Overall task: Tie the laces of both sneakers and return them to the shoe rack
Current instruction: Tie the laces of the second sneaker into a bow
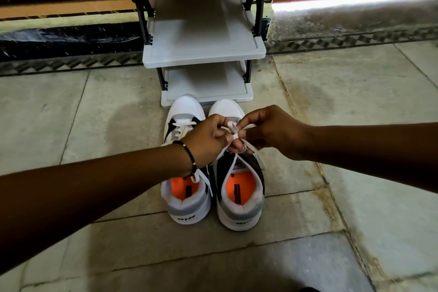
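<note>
Two white, grey and black sneakers with orange insoles stand side by side on the floor, toes toward the rack. Above the right sneaker (239, 197), my left hand (208, 137) and my right hand (267, 133) both pinch its white laces (233, 129), which are looped and wrapped around my fingers. The left sneaker (187, 199) has a loose lace end trailing over its heel opening. My left forearm crosses over part of the left sneaker. The white shoe rack (203, 54) stands right behind the toes, and the shelves I can see hold nothing.
A stone-tiled floor (94, 125) spreads out on all sides of the sneakers. Behind the rack runs a wall with orange and black stripes (59, 2), and a bright strip of light (355, 2) falls at the back right.
</note>
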A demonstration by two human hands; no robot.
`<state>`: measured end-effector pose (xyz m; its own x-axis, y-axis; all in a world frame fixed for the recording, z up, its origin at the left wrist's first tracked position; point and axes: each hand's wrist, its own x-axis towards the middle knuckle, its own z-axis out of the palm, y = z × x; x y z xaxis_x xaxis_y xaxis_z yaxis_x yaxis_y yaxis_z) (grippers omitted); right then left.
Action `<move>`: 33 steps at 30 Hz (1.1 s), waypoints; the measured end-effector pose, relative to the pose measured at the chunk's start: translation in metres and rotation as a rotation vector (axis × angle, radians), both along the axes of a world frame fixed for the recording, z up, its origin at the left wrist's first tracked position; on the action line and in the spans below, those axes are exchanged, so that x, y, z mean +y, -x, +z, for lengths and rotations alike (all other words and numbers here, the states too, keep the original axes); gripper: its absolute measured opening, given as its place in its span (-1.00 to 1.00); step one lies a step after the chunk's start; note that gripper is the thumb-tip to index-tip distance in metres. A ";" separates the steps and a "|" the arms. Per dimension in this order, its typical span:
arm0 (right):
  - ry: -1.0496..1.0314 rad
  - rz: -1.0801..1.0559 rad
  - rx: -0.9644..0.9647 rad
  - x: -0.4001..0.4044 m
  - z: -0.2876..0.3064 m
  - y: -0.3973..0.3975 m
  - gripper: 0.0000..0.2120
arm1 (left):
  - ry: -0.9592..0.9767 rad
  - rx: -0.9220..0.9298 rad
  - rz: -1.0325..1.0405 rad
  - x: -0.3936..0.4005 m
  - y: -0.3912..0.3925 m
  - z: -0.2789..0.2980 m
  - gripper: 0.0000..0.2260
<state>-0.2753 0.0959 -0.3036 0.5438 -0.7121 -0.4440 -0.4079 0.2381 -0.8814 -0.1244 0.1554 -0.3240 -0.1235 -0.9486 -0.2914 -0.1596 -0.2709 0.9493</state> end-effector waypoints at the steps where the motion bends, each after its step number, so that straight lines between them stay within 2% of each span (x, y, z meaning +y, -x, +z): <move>1: -0.015 -0.013 -0.020 0.000 -0.001 0.001 -0.89 | -0.023 -0.018 0.020 -0.002 -0.001 -0.001 -0.85; 3: -0.015 -0.005 -0.046 0.001 -0.003 0.003 -0.87 | -0.099 -0.021 0.064 -0.004 -0.002 -0.001 -0.89; 6: 0.132 0.056 -0.004 0.000 -0.004 0.004 -0.89 | -0.208 0.082 0.081 -0.004 -0.003 0.000 -0.80; 9: 0.311 0.152 0.094 -0.003 -0.004 0.004 -0.89 | -0.232 0.094 0.102 -0.003 -0.003 -0.002 -0.92; 13: 0.374 0.269 0.127 -0.001 -0.003 0.004 -0.88 | -0.171 0.116 0.095 -0.001 -0.006 -0.005 -0.80; 17: 0.292 0.256 0.104 0.000 -0.002 0.004 -0.86 | -0.079 0.048 0.063 0.003 -0.008 -0.004 -0.76; 20: 0.340 0.262 0.195 -0.002 0.000 -0.001 -0.89 | -0.002 -0.045 0.028 0.005 -0.011 -0.004 -0.78; 23: 0.553 0.307 0.321 0.000 0.001 -0.008 -0.81 | 0.053 -0.224 -0.061 0.005 -0.010 -0.004 -0.87; 25: 0.753 0.440 0.368 0.005 0.003 -0.010 -0.83 | 0.046 -0.264 -0.088 0.005 -0.008 -0.003 -0.93; 28: 0.987 0.627 0.368 0.006 0.003 -0.007 -0.96 | 0.021 -0.286 -0.108 0.002 -0.008 0.000 -0.79; 33: 1.125 0.660 0.398 0.007 0.007 -0.005 -0.81 | 0.025 -0.380 -0.224 -0.001 -0.004 0.009 -0.67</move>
<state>-0.2700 0.1027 -0.2970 0.8934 -0.4491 -0.0065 -0.4346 -0.8608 -0.2648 -0.1202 0.1546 -0.3151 -0.2155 -0.9177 -0.3337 -0.5509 -0.1678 0.8175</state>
